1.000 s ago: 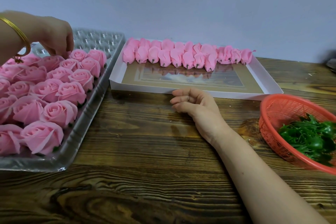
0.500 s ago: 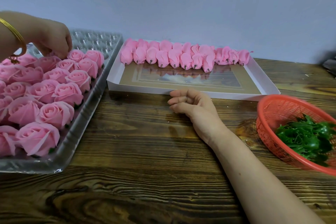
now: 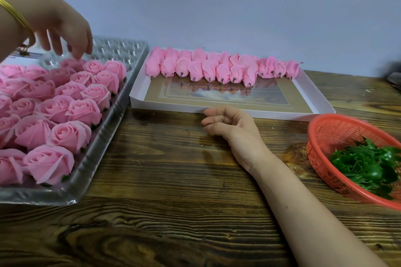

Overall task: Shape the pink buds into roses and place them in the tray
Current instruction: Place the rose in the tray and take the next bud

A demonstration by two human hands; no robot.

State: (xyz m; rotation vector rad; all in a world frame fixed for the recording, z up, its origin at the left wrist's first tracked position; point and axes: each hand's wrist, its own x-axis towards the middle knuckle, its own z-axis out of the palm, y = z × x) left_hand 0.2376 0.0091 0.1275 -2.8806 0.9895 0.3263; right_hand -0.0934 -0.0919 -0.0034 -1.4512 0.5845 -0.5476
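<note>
A clear plastic tray (image 3: 121, 50) on the left holds several finished pink roses (image 3: 65, 134) in rows. My left hand (image 3: 65, 32) hovers just above the far row, fingers spread and pointing down, holding nothing; one rose (image 3: 72, 64) lies right under the fingertips. A white shallow box (image 3: 312, 97) in the middle carries a row of pink buds (image 3: 208, 67) along its far side. My right hand (image 3: 227, 123) rests on the wooden table in front of the box, fingers loosely curled and empty.
A red mesh basket (image 3: 329, 130) with green leaf pieces (image 3: 366, 165) sits at the right edge. The dark wooden table (image 3: 173, 180) runs to a pale wall behind. The tray's far cells hold no roses.
My left hand has lifted off the far row of roses and its fingers have spread apart. The right hand has stayed where it was.
</note>
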